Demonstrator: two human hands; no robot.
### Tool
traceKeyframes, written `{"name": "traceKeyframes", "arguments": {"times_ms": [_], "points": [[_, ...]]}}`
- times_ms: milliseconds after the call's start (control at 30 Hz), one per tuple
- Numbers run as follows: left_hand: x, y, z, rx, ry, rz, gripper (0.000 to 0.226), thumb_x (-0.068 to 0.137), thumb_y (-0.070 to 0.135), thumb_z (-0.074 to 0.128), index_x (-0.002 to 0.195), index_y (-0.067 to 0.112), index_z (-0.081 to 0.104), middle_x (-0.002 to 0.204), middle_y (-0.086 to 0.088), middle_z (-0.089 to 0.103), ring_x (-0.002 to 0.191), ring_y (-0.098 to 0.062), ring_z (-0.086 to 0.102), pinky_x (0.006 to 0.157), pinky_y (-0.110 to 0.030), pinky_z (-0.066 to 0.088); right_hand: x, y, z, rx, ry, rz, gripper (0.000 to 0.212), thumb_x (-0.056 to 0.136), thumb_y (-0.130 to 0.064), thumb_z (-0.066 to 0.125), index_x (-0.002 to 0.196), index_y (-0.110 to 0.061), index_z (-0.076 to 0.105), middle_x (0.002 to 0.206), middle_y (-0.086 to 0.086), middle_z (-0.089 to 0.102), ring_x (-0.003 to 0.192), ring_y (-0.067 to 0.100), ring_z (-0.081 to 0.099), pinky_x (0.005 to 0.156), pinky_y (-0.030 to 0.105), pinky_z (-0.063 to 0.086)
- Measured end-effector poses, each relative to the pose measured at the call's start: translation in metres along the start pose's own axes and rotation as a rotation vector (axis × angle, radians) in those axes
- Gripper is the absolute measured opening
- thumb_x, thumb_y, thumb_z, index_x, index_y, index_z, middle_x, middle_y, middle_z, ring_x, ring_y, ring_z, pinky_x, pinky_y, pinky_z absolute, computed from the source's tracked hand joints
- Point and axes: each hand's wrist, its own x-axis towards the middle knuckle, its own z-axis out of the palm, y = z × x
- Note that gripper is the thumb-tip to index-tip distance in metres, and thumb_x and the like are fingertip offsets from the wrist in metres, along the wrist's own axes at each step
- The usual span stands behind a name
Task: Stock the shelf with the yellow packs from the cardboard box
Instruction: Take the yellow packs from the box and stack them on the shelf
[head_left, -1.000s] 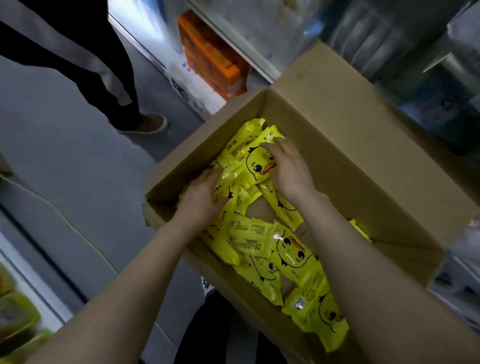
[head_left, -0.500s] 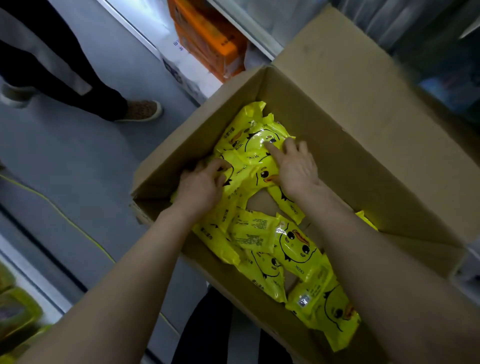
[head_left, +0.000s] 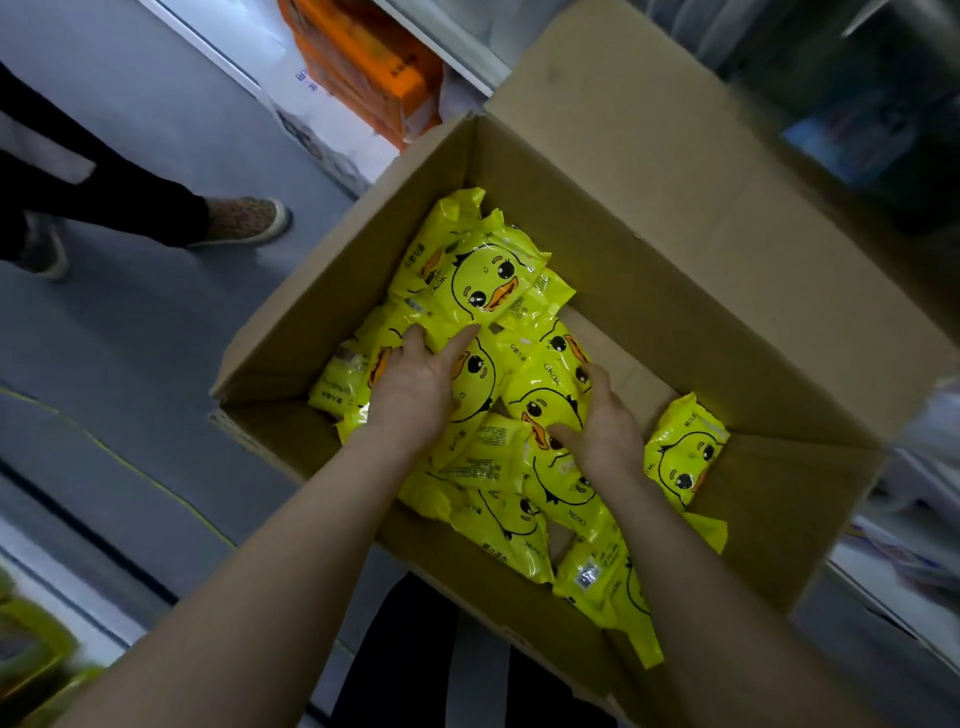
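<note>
Two forearms bare along their visible length, left hand (head_left: 415, 387), right hand (head_left: 608, 434), black clothing (head_left: 415, 649) on the body just below the cardboard box's (head_left: 649, 270) near edge

Grey floor (head_left: 130, 338) fills the left; a white shelf (head_left: 332, 124) holding orange packs (head_left: 374, 67) crosses the top.
</note>
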Motion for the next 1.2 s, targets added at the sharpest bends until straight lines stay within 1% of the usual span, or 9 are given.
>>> {"name": "traceKeyframes", "arguments": {"times_ms": [167, 367, 500, 667, 767, 833, 900, 1000, 1200], "points": [[0.003, 0.019, 0.01, 0.134, -0.025, -0.021, 0.094, 0.091, 0.013, 0.061, 0.15, 0.047, -0.004, 0.151, -0.022, 0.019, 0.102, -0.029, 0.059, 0.079, -0.032, 0.051, -0.013, 0.016, 0.002, 0.384, -0.04, 0.158, 0.085, 0.08, -0.027, 0.078, 0.149, -0.035, 0.03, 0.139, 0.011, 0.053, 0.126, 0.033, 0.051, 0.099, 0.044, 0.047], [0.003, 0.048, 0.02, 0.072, -0.027, 0.122, 0.073, 0.094, 0.013, 0.052, 0.151, 0.041, 0.017, 0.113, -0.011, 0.062, 0.102, -0.03, 0.059, 0.082, -0.035, 0.044, -0.042, 0.042, -0.002, 0.505, 0.085, 0.189, 0.076, 0.088, -0.017, 0.07, 0.145, -0.048, 0.032, 0.146, -0.003, 0.048, 0.132, 0.025, 0.048, 0.105, 0.044, 0.042], [0.001, 0.065, 0.033, -0.226, -0.089, 0.038, 0.063, 0.092, 0.01, 0.054, 0.143, 0.042, 0.037, 0.116, -0.011, 0.066, 0.107, -0.034, 0.06, 0.083, -0.037, 0.047, -0.059, 0.06, -0.008, 0.544, 0.147, 0.24, 0.069, 0.09, -0.013, 0.067, 0.144, -0.043, 0.036, 0.144, 0.0, 0.049, 0.127, 0.028, 0.05, 0.098, 0.038, 0.041], [-0.01, 0.078, 0.045, -0.522, -0.19, -0.007, 0.07, 0.089, -0.001, 0.054, 0.142, 0.044, 0.04, 0.139, -0.002, 0.055, 0.113, -0.029, 0.058, 0.088, -0.029, 0.048, -0.078, 0.068, -0.025, 0.618, 0.181, 0.215, 0.055, 0.093, -0.012, 0.063, 0.138, -0.036, 0.042, 0.135, 0.002, 0.053, 0.111, 0.024, 0.054, 0.085, 0.029, 0.04], [-0.027, 0.089, 0.034, -0.729, -0.192, 0.018, 0.072, 0.089, -0.006, 0.057, 0.143, 0.039, 0.042, 0.145, 0.002, 0.046, 0.105, -0.018, 0.057, 0.074, -0.02, 0.049, -0.092, 0.068, -0.041, 0.664, 0.218, 0.206, 0.041, 0.095, -0.013, 0.061, 0.128, -0.034, 0.051, 0.133, -0.003, 0.053, 0.094, 0.011, 0.055, 0.071, 0.017, 0.039], [-0.04, 0.098, 0.024, -0.853, -0.16, 0.033, 0.072, 0.086, -0.008, 0.059, 0.14, 0.039, 0.046, 0.145, 0.003, 0.046, 0.096, -0.015, 0.057, 0.065, -0.017, 0.05, -0.104, 0.068, -0.054, 0.716, 0.246, 0.207, 0.037, 0.094, -0.013, 0.062, 0.121, -0.036, 0.055, 0.142, -0.005, 0.05, 0.099, 0.006, 0.054, 0.066, 0.009, 0.038], [-0.055, 0.107, 0.01, -0.914, -0.124, 0.062, 0.073, 0.085, -0.008, 0.06, 0.139, 0.038, 0.048, 0.144, 0.005, 0.047, 0.098, -0.007, 0.052, 0.068, -0.008, 0.046, -0.119, 0.066, -0.068, 0.763, 0.289, 0.196, 0.036, 0.092, -0.014, 0.065, 0.118, -0.037, 0.057, 0.136, -0.005, 0.054, 0.115, 0.015, 0.053, 0.08, 0.018, 0.042], [-0.079, 0.124, -0.017, -0.978, -0.081, 0.1, 0.072, 0.083, -0.005, 0.063, 0.137, 0.042, 0.048, 0.138, 0.006, 0.052, 0.091, -0.005, 0.056, 0.075, -0.016, 0.048, -0.147, 0.062, -0.096, 0.783, 0.383, 0.163, 0.037, 0.089, -0.014, 0.068, 0.117, -0.036, 0.06, 0.123, -0.01, 0.059, 0.114, 0.014, 0.053, 0.091, 0.023, 0.041], [-0.129, 0.159, -0.066, -1.086, -0.038, 0.164, 0.071, 0.081, -0.001, 0.069, 0.126, 0.051, 0.053, 0.121, 0.0, 0.063, 0.104, -0.019, 0.065, 0.089, -0.039, 0.056, -0.207, 0.066, -0.146, 0.851, 0.588, 0.116, 0.042, 0.084, -0.007, 0.07, 0.109, -0.04, 0.06, 0.121, -0.008, 0.064, 0.112, 0.016, 0.058, 0.1, 0.034, 0.046]]}}
